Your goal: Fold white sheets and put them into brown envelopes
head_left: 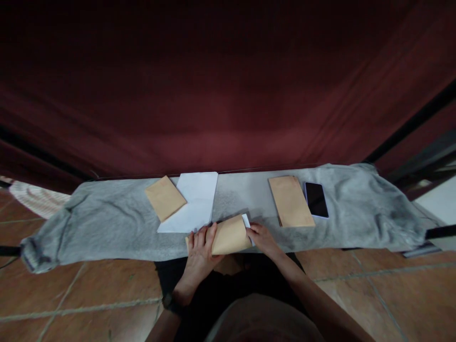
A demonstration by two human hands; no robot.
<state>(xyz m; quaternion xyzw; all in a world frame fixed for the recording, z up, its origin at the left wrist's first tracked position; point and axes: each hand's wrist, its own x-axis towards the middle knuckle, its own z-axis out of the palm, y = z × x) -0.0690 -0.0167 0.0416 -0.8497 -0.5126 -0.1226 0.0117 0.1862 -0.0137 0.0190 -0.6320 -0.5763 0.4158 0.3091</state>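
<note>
A brown paper envelope point(231, 235) lies at the near edge of the cloth-covered bench, slightly bulged, its end facing right. My left hand point(203, 244) presses over its left part, fingers on top and thumb along the near side. From the right end sticks out a strip of folded white paper point(246, 221). My right hand point(261, 236) pinches this paper at the envelope's mouth; the fingertips are partly hidden there. Beyond my left hand rests a stack of white paper sheets point(195, 199), with other brown envelopes point(165, 197) overlapping its left side.
A stack of brown envelopes point(291, 202) lies to the right, with a dark-screened phone point(317, 199) beside it. Grey cloth point(110, 223) covers the narrow bench and hangs over its ends. A dark red surface point(228, 118) rises behind. Tiled floor point(117, 285) shows below.
</note>
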